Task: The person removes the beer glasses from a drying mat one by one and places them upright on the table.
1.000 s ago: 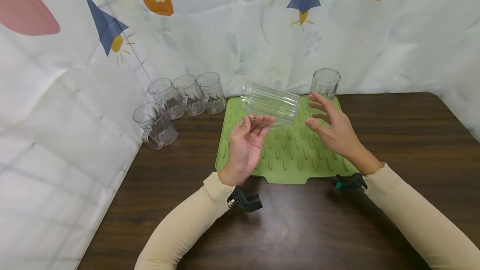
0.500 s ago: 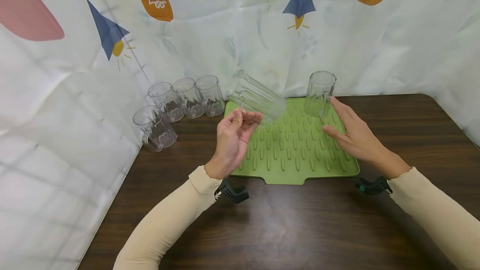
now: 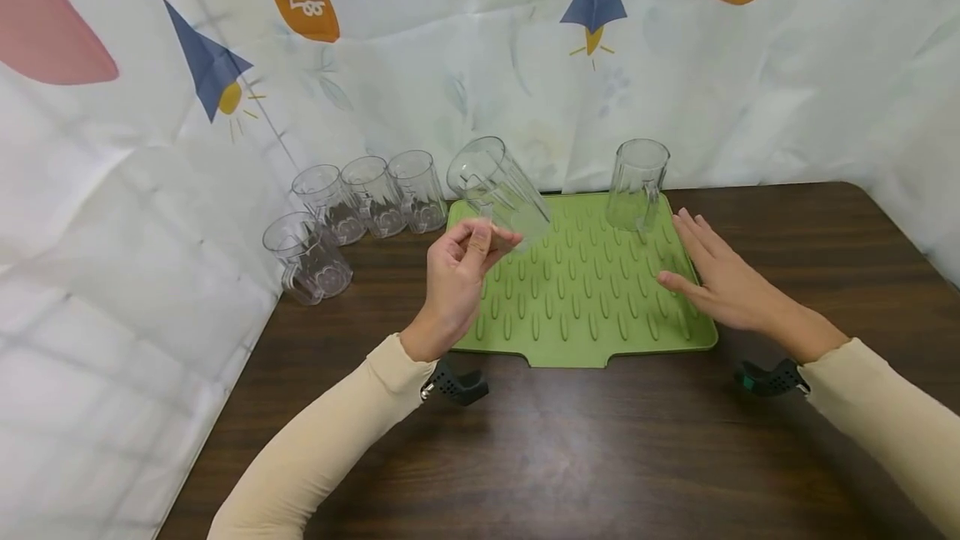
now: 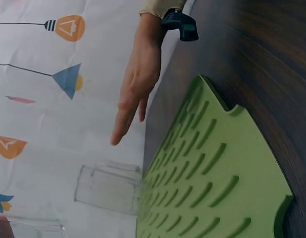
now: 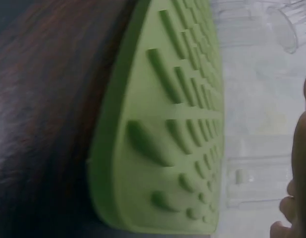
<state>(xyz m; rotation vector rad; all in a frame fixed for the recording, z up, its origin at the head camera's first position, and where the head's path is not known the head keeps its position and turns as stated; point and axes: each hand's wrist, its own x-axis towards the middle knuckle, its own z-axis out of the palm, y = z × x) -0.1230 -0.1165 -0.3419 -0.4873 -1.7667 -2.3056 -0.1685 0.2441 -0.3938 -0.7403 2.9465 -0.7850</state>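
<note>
My left hand (image 3: pixel 459 277) pinches a clear glass mug (image 3: pixel 510 190) at its handle side, over the back left of a green ridged drying mat (image 3: pixel 577 307). The mug is tilted, its mouth pointing up and to the left, its base down toward the right. Another clear mug (image 3: pixel 636 190) stands upright at the mat's back right, handle toward the front right. My right hand (image 3: pixel 727 282) hovers by the mat's right edge with straight fingers, apart from that mug and holding nothing. In the right wrist view, part of the right hand (image 5: pixel 302 163) shows at the right edge.
Several clear mugs stand upright at the table's back left, one mug (image 3: pixel 307 261) nearer the front than the others. A patterned white cloth (image 3: pixel 480 65) hangs behind the dark wooden table (image 3: pixel 570 440) and along its left side.
The mug in my left hand has gone from nearly level to more upright, its mouth turning up, and moved left. My right hand has drawn away to the right from the standing mug.
</note>
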